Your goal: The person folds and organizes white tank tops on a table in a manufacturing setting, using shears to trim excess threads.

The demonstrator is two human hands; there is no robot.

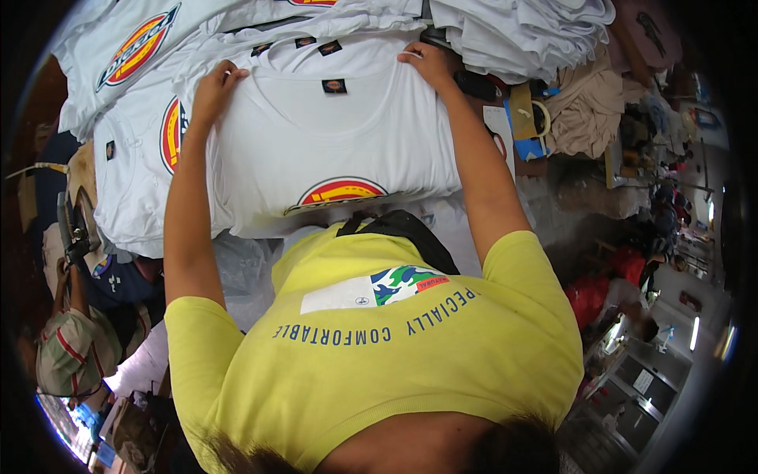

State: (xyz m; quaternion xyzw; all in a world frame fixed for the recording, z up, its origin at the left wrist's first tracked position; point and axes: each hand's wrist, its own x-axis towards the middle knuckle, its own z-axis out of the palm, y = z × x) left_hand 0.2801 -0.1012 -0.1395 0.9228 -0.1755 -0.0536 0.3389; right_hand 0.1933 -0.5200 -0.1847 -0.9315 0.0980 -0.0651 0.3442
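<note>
A white T-shirt (339, 142) with a wide scooped neck lies spread in front of me. It has a small black neck label (334, 86) and a red, yellow and blue chest print (343, 192) at its near edge. My left hand (217, 93) pinches the shirt at its left shoulder, fingers closed on the cloth. At the right shoulder, my right hand (429, 66) grips the fabric between thumb and fingers. Beyond the neckline, more black labels show on white shirts layered behind it.
White printed shirts (130, 150) lie to the left, with another printed shirt (138, 47) at the far left. Folded white garments (521, 35) are stacked far right, beside beige cloth (584, 107) and a tape roll (542, 117). Another person (75, 340) is at the left, near an iron (79, 229).
</note>
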